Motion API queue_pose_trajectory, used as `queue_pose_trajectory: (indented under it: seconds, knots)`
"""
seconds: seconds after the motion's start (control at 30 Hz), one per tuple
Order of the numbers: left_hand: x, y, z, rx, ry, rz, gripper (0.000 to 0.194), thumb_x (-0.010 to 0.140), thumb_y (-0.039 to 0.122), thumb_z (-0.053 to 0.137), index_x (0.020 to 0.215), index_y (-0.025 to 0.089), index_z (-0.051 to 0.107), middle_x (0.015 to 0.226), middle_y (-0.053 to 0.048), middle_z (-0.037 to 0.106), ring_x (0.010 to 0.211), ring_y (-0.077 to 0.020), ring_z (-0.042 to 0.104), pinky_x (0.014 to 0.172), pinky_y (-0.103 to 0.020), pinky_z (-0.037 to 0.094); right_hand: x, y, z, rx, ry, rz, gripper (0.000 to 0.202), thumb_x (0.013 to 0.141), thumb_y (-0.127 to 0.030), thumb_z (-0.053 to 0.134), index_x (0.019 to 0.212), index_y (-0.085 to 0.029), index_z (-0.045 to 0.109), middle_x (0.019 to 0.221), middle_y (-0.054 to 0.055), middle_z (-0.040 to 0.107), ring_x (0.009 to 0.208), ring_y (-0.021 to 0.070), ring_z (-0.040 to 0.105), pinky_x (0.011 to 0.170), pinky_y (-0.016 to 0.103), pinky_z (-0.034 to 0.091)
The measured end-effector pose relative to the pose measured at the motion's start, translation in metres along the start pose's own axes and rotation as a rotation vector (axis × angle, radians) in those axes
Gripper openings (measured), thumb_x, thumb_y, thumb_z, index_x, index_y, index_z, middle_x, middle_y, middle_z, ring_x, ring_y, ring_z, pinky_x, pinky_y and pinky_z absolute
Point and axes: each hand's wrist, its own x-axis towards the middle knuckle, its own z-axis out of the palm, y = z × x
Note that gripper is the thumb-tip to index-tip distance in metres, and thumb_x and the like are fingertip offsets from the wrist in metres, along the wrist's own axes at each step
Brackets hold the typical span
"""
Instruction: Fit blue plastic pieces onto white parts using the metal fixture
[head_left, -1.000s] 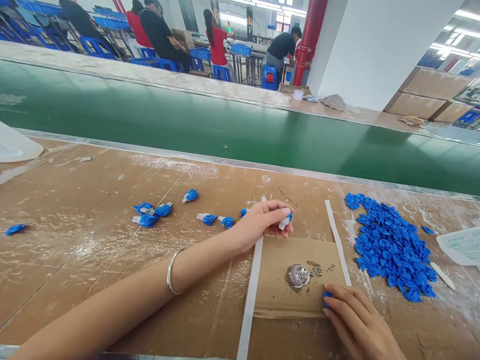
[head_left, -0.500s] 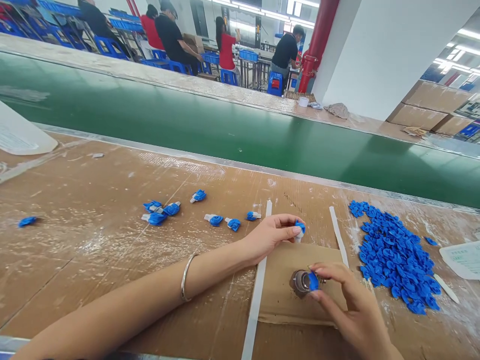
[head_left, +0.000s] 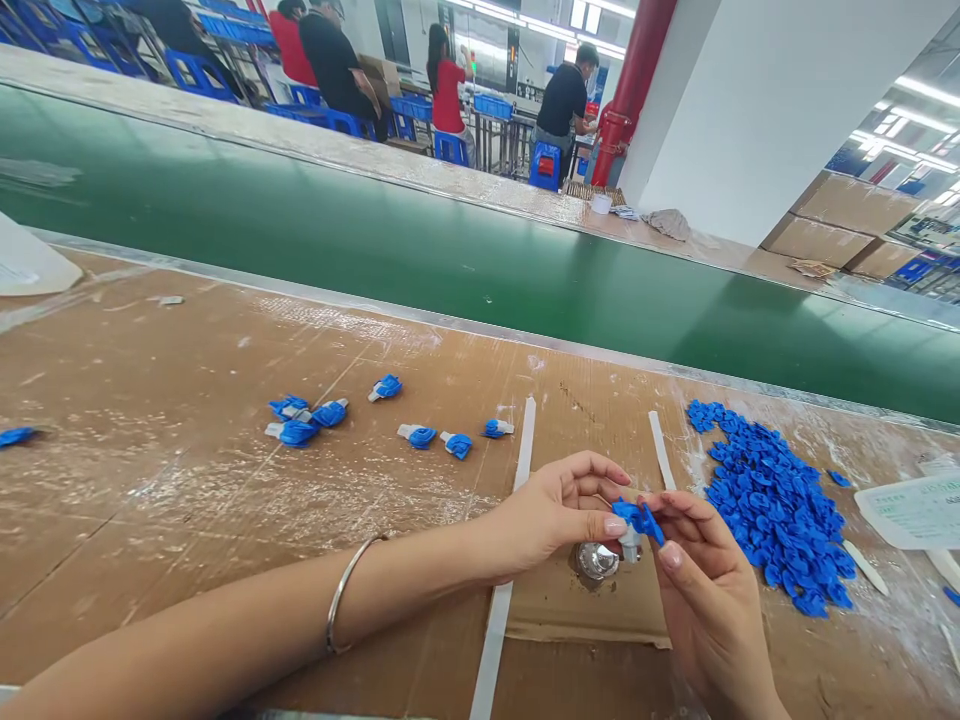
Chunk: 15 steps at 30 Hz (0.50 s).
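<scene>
Hands meet above the brown cardboard pad (head_left: 555, 590): left hand (head_left: 559, 510) and right hand (head_left: 701, 580) both pinch one small blue-and-white plastic piece (head_left: 632, 525), wrists bent inward, over a shiny metal cup (head_left: 597, 560).

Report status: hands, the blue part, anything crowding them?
Left hand and right hand both pinch one blue-and-white part. Metal cup just below. Blue pile lies apart.

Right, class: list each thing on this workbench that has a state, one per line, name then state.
left hand: pinching the small white piece
right hand: pinching the blue cap
small white piece: held above the cardboard, blue cap at its top
blue cap: held between both hands
metal cup: resting on the cardboard sheet
pile of blue caps: loose heap
finished pieces: lying scattered
conveyor belt: bare
</scene>
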Motion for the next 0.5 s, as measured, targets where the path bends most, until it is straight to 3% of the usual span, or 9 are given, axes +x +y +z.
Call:
queue_pose_trajectory:
  seconds: [0.1, 0.2, 0.33, 0.5]
  knots:
    - [-0.001, -0.001, 0.000, 0.004, 0.013, -0.009, 0.046, 0.068, 0.023, 0.089, 0.100, 0.012, 0.058, 0.097, -0.006, 0.065, 0.084, -0.0132, 0.063, 0.073, -0.023, 0.052, 0.000, 0.001, 0.000, -0.168, -0.030, -0.104, 0.023, 0.091, -0.026, 0.073, 0.113, -0.030, 0.067, 0.114, 0.002, 0.065, 0.105, 0.0160, 0.062, 0.090, 0.020, 0.053]
    - [-0.003, -0.001, 0.001, 0.006, 0.012, -0.013, 0.044, 0.068, 0.023, 0.088, 0.098, 0.012, 0.058, 0.092, -0.005, 0.065, 0.078, -0.0123, 0.063, 0.069, -0.021, 0.052, 0.002, -0.001, 0.004, -0.461, -0.084, -0.341, 0.019, 0.094, -0.017, 0.066, 0.110, -0.027, 0.069, 0.115, 0.002, 0.064, 0.108, 0.0145, 0.060, 0.093, 0.020, 0.051]
    - [-0.006, 0.004, 0.004, 0.020, 0.011, -0.019, 0.042, 0.068, 0.020, 0.087, 0.097, 0.014, 0.056, 0.088, -0.004, 0.066, 0.074, -0.0115, 0.062, 0.065, -0.019, 0.052, -0.004, -0.002, 0.008, -0.710, -0.135, -0.628, 0.035, 0.094, -0.003, 0.057, 0.122, -0.023, 0.063, 0.119, 0.006, 0.061, 0.109, 0.0194, 0.058, 0.094, 0.032, 0.052]
    - [-0.009, 0.007, 0.007, 0.105, 0.005, -0.063, 0.039, 0.068, 0.019, 0.085, 0.094, 0.015, 0.057, 0.086, -0.002, 0.063, 0.075, -0.0121, 0.060, 0.064, -0.020, 0.051, -0.017, 0.004, 0.013, -0.845, -0.148, -0.748, 0.044, 0.094, 0.000, 0.046, 0.135, -0.016, 0.052, 0.126, 0.009, 0.055, 0.119, 0.0255, 0.050, 0.097, 0.040, 0.047]
